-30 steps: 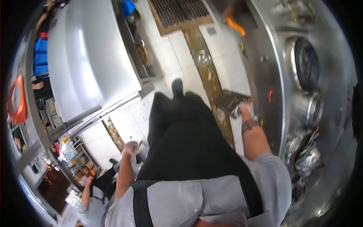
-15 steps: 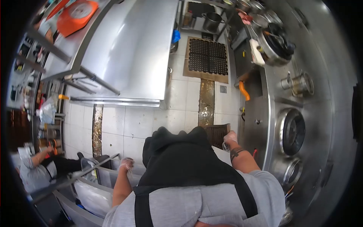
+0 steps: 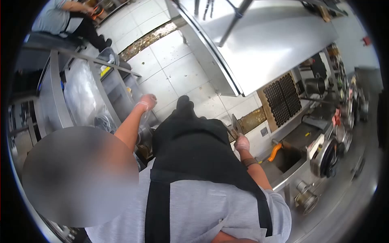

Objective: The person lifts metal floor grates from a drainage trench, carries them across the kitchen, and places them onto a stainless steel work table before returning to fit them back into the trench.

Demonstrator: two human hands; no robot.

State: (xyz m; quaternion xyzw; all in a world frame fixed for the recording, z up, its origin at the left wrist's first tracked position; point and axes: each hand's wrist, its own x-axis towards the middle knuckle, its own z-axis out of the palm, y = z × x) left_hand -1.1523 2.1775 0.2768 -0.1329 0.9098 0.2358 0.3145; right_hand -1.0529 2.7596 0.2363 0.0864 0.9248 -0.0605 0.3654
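My left hand (image 3: pixel 148 102), in a clear plastic glove, hangs beside the metal shelf unit (image 3: pixel 91 60) with its fingers curled in and nothing visible in them. My right hand (image 3: pixel 242 142), also gloved, is low by my right hip. Its fingers are closed round the edge of a flat brown panel (image 3: pixel 235 124), which shows nearly edge-on; my black apron (image 3: pixel 194 141) hides part of it. Exactly what kind of panel it is cannot be made out.
A steel worktable (image 3: pixel 275 48) stands ahead. To the right is a counter with a sink, an orange hose (image 3: pixel 275 152) and pots. A black mat (image 3: pixel 282 99) lies on the tiled floor. Another person (image 3: pixel 52 18) is at upper left. A large blurred patch covers the lower left.
My view has swung to the left, so the worktable and sink now lie farther right. The brown panel has gone from showing its ribbed face to nearly edge-on, still in my right hand.
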